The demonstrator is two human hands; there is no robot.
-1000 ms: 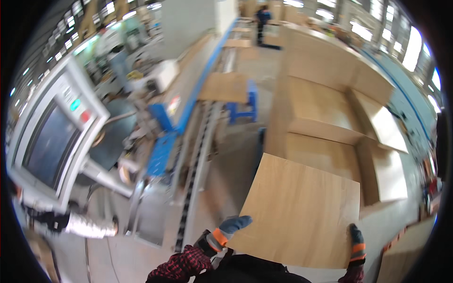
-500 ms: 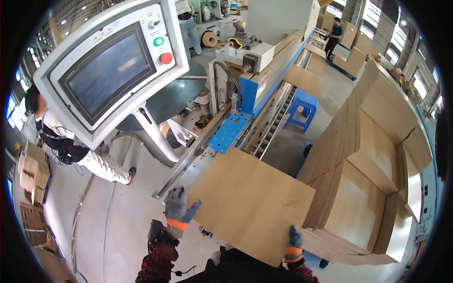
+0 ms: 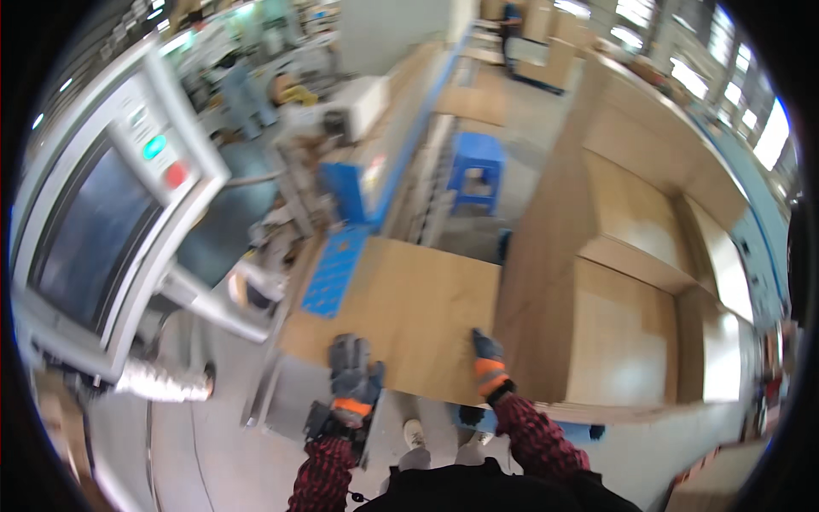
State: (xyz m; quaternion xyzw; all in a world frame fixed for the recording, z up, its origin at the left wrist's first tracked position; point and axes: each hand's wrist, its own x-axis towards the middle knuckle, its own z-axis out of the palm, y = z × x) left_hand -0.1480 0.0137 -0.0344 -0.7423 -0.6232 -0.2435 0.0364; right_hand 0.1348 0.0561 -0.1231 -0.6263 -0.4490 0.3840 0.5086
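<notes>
Both hands gloved, grey with orange cuffs; sleeves red-and-black check.

Left hand (image 3: 354,375): lies flat, fingers together and stretched forward, on the near edge of a wooden panel (image 3: 401,316). Whether the thumb hooks under the edge, cannot tell.

Right hand (image 3: 488,363): clamped on the near right corner of the same panel, fingers on top, pointing away from the body.

Panel: plain light-brown board, roughly square, lying nearly level. It extends forward from both hands. Its far left corner sits just beside a blue perforated plate (image 3: 334,271), which is forward and left of the left hand.

Right of the right hand, touching or nearly touching the panel's right edge: a tall stack of like boards (image 3: 636,282), stepped in several heights.

Left of the left hand, well apart: a grey control console with dark screen (image 3: 81,239), a green button and a red button at its upper corner, on a swing arm.

Forward of the panel: a blue stool (image 3: 478,171) on the floor, and a long blue-trimmed machine line (image 3: 401,162) running away.

Below the hands: shoes (image 3: 415,435) on the grey floor. View is motion-blurred.
</notes>
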